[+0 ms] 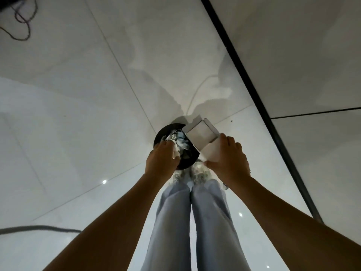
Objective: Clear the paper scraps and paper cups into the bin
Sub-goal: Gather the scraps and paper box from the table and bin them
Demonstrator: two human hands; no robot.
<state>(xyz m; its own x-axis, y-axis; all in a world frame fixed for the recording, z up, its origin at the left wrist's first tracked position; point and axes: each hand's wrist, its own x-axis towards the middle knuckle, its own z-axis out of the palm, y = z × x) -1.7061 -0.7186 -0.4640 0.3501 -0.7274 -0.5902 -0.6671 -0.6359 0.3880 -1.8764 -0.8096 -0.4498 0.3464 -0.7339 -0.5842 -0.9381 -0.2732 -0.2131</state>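
Two hands work above the black bin on the floor: the left hand pinches crumpled paper scraps over its opening, the right hand grips a tilted white box, whose contents could spill past the rim.

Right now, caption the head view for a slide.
Standing over a black bin, left hand drops paper scraps in; right hand holds a white box.

One round black bin, holding a heap of crumpled paper scraps too tangled to count. One open white cardboard box. Two bare hands. Two dark cables on the floor.
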